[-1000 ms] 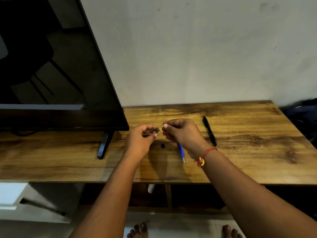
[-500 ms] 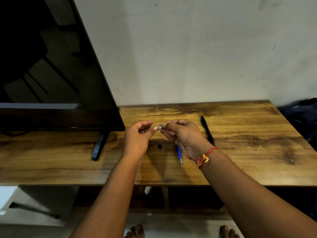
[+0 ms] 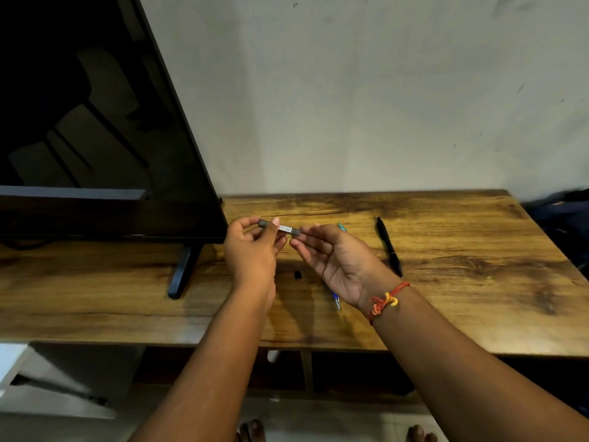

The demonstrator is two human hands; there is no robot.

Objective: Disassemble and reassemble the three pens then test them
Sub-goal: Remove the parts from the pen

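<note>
Left hand [image 3: 251, 250] pinches one end of a grey barrel [image 3: 282, 228] between thumb and fingertips, and the right hand [image 3: 338, 260], palm turned up, pinches the other end, holding it level above the surface [image 3: 462, 282]. Half a second ago the hands were nearly touching and only a stub showed between them; now they have drawn apart and much more of the barrel is bared. A small black piece [image 3: 297, 275] lies on the wooden surface under the hands. The blue pen [image 3: 336, 301] lies beneath the right hand, with only its two ends showing. The black pen [image 3: 389, 247] lies well apart to the right. A TV [image 3: 95, 138] stands on the left before a pale wall [image 3: 382, 90]. A red-and-yellow thread [image 3: 387, 301] circles the right wrist. A dark bag [image 3: 567, 212] sits past the right edge.
</note>
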